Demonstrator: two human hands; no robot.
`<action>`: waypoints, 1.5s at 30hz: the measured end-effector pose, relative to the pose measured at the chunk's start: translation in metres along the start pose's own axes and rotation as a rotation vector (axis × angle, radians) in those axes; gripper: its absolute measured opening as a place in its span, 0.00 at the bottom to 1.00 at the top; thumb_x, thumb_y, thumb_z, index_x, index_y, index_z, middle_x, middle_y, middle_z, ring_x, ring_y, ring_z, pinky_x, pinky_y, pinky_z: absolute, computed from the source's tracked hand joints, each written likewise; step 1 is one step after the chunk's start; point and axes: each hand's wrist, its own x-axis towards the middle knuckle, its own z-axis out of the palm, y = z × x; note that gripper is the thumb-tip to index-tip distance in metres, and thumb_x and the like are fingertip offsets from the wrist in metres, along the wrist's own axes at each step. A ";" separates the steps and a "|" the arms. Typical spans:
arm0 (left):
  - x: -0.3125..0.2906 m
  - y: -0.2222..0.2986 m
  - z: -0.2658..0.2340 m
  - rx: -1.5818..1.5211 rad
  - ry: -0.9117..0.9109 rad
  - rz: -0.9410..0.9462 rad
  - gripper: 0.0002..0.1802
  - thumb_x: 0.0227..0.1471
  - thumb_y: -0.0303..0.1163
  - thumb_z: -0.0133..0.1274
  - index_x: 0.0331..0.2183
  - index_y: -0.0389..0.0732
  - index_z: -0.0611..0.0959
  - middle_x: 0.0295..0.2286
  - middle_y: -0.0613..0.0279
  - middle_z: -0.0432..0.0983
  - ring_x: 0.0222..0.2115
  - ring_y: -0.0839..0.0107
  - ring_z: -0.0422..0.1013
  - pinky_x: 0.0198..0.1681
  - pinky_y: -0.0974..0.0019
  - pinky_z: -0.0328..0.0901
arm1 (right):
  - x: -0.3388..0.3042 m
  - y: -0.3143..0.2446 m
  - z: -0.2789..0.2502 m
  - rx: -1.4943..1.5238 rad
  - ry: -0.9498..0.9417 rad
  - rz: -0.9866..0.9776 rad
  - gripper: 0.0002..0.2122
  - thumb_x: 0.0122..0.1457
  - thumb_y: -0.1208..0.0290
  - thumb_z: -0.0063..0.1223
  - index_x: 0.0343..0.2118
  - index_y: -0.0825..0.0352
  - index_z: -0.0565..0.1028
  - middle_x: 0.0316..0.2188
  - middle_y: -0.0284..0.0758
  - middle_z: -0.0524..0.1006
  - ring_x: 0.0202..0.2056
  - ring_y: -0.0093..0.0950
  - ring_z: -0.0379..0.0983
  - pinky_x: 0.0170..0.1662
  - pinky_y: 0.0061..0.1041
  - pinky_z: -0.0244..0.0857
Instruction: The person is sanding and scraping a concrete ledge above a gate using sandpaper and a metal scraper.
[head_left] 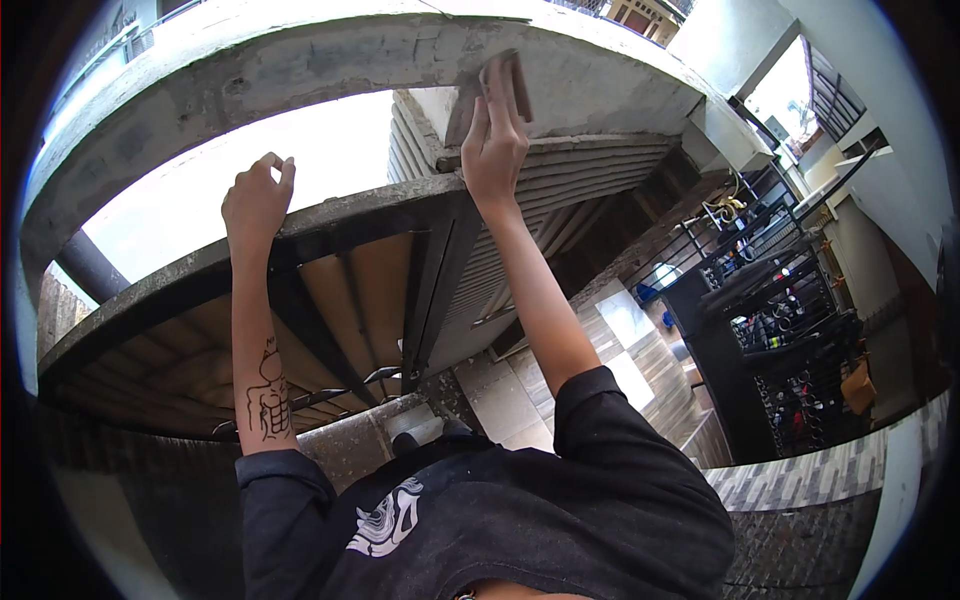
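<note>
So, we had a brown pad gripped in our right hand, against the concrete beam; our left hand half-curled, empty. A slack grip could've dropped the pad below both hands.

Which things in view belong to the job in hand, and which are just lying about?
In hand:
Right hand, holding a brown pad up at the concrete beam
Left hand, near the curved ledge, nothing visible in its grip

Apparently just about:
Black-framed clutter, contents unclear
Orange-brown object at far right
</note>
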 end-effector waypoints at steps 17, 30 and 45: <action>-0.001 0.006 -0.002 0.090 -0.067 -0.063 0.17 0.52 0.46 0.46 0.32 0.43 0.81 0.24 0.56 0.79 0.29 0.57 0.76 0.36 0.57 0.69 | 0.016 0.000 0.015 -0.230 -0.215 -0.019 0.39 0.60 0.52 0.40 0.62 0.76 0.37 0.62 0.56 0.40 0.63 0.52 0.35 0.63 0.47 0.31; -0.005 0.003 0.001 0.075 -0.026 -0.043 0.16 0.51 0.43 0.47 0.29 0.40 0.81 0.21 0.53 0.78 0.26 0.59 0.76 0.35 0.59 0.68 | -0.015 -0.018 0.017 -0.296 -0.273 0.024 0.39 0.60 0.51 0.39 0.62 0.74 0.38 0.63 0.52 0.41 0.64 0.47 0.37 0.64 0.47 0.32; 0.000 0.006 -0.001 0.081 -0.101 -0.100 0.17 0.51 0.46 0.48 0.32 0.44 0.82 0.25 0.56 0.79 0.31 0.57 0.76 0.37 0.57 0.69 | -0.009 0.007 0.026 -0.004 0.011 -0.041 0.26 0.63 0.75 0.38 0.61 0.75 0.47 0.63 0.50 0.44 0.63 0.45 0.44 0.59 0.37 0.51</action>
